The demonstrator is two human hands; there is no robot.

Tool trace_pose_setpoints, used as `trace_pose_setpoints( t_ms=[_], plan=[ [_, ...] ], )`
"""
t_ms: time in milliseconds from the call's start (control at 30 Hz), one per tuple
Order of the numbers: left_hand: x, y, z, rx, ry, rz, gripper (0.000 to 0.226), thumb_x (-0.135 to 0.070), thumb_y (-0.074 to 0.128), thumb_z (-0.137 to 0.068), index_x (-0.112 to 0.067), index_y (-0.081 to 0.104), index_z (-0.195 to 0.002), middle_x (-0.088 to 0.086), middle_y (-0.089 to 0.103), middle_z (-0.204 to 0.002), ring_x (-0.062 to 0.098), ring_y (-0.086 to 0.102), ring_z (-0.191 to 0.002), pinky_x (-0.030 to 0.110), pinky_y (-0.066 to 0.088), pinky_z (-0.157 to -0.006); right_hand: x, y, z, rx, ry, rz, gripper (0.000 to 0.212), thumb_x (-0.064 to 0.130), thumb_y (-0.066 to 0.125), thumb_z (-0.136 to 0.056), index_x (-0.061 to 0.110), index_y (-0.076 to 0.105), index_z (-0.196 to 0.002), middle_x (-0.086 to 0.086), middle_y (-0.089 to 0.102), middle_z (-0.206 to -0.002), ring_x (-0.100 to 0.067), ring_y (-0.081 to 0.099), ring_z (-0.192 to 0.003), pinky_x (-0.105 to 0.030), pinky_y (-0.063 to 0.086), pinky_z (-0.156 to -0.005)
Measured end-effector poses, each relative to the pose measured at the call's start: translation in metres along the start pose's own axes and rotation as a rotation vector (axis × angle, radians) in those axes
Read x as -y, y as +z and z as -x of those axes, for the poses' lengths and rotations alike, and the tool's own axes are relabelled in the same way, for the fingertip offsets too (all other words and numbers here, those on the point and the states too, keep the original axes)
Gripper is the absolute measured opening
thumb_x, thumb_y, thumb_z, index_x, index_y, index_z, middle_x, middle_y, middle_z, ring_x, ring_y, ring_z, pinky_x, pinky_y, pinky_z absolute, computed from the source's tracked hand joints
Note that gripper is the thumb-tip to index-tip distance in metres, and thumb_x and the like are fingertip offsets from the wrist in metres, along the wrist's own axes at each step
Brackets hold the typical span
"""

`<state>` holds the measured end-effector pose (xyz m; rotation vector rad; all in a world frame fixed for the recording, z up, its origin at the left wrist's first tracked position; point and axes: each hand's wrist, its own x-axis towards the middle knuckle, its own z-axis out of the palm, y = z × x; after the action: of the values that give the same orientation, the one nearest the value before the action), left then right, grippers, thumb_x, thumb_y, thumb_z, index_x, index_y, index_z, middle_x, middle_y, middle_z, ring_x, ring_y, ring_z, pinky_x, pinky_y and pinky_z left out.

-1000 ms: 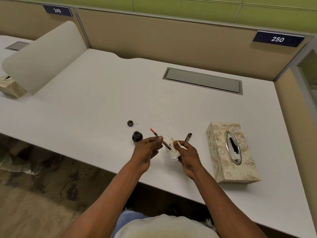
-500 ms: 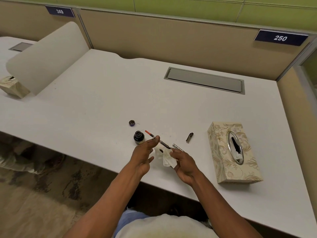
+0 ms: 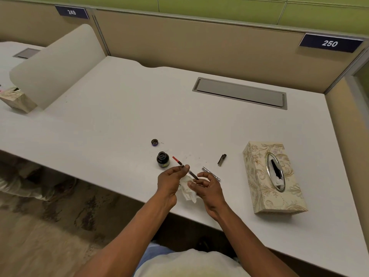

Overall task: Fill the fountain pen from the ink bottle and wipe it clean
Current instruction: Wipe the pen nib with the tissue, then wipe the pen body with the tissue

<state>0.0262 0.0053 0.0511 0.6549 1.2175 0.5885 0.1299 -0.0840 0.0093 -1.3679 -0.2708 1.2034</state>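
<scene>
My left hand (image 3: pixel 168 182) pinches the fountain pen's inner part (image 3: pixel 186 169), a thin dark stem with a red end (image 3: pixel 175 158) pointing up and left. Its nib end points toward my right hand (image 3: pixel 208 186). That hand hovers beside the nib with loosely curled fingers, its thumb against a crumpled white tissue (image 3: pixel 188 193) that lies between both hands. The open ink bottle (image 3: pixel 162 159) stands just left of the pen. The bottle's lid (image 3: pixel 154 142) lies behind it. The silver pen barrel (image 3: pixel 211 174) and the dark cap (image 3: pixel 222 159) lie on the desk (image 3: pixel 119 124).
A patterned tissue box (image 3: pixel 265 182) stands on the right. A grey cable hatch (image 3: pixel 239 92) is set into the desk at the back. A curved white divider (image 3: pixel 56 64) and a small box (image 3: pixel 18 98) are at the far left. Partition walls close off the back and right.
My right hand has let the tissue sink from around the nib and opened its fingers. The silver barrel now shows behind it. My left hand keeps hold of the pen.
</scene>
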Motion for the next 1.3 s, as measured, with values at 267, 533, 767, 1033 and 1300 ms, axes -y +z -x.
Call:
trace_pose_setpoints(
  t_ms=[267, 533, 767, 1033, 1300],
  plan=[
    [0.002, -0.003, -0.007, 0.008, -0.048, -0.047, 0.02, -0.017, 0.087, -0.073, -0.009, 0.073, -0.085, 0.006, 0.072, -0.084, 0.022, 0.063, -0.072, 0.028, 0.05, -0.062, -0.003, -0.005, 0.004, 0.028, -0.039, 0.061, 0.03, -0.001, 0.081, -0.079, 0.008, 0.06, -0.099, -0.015, 0.077, -0.089, -0.028, 0.075, -0.086, -0.036, 0.06, -0.076],
    [0.004, -0.006, -0.01, 0.012, -0.04, -0.034, 0.015, -0.013, 0.084, -0.076, -0.005, 0.073, -0.082, 0.004, 0.072, -0.07, 0.02, 0.062, -0.066, 0.027, 0.05, -0.058, 0.017, -0.012, 0.007, 0.094, -0.051, 0.079, 0.03, 0.017, 0.074, -0.084, 0.01, 0.068, -0.112, -0.014, 0.077, -0.099, -0.025, 0.073, -0.086, -0.037, 0.055, -0.07],
    [0.005, -0.008, -0.012, 0.019, -0.047, -0.066, 0.011, -0.014, 0.083, -0.077, -0.008, 0.075, -0.08, 0.001, 0.07, -0.065, 0.019, 0.063, -0.065, 0.025, 0.049, -0.055, 0.045, -0.043, -0.026, -0.332, -0.317, 1.0, 0.016, 0.032, 0.078, -0.08, 0.026, 0.072, -0.094, 0.009, 0.07, -0.088, -0.013, 0.067, -0.08, -0.029, 0.052, -0.074],
    [0.006, -0.003, -0.011, 0.053, -0.036, -0.058, 0.012, -0.016, 0.083, -0.078, -0.007, 0.075, -0.082, 0.003, 0.071, -0.072, 0.02, 0.063, -0.069, 0.029, 0.05, -0.062, 0.024, -0.047, -0.041, -0.286, -0.346, 1.412, 0.016, 0.029, 0.066, -0.087, 0.023, 0.072, -0.1, -0.003, 0.067, -0.106, -0.024, 0.065, -0.1, -0.033, 0.052, -0.075],
    [0.007, -0.008, -0.011, 0.07, 0.083, -0.183, 0.016, -0.019, 0.085, -0.077, -0.007, 0.076, -0.084, 0.005, 0.071, -0.077, 0.018, 0.063, -0.069, 0.027, 0.051, -0.059, 0.054, -0.034, -0.03, -0.261, -0.391, 0.755, 0.015, 0.018, 0.065, -0.09, 0.025, 0.056, -0.099, 0.0, 0.071, -0.067, -0.016, 0.068, -0.064, -0.029, 0.051, -0.062]
  ],
)
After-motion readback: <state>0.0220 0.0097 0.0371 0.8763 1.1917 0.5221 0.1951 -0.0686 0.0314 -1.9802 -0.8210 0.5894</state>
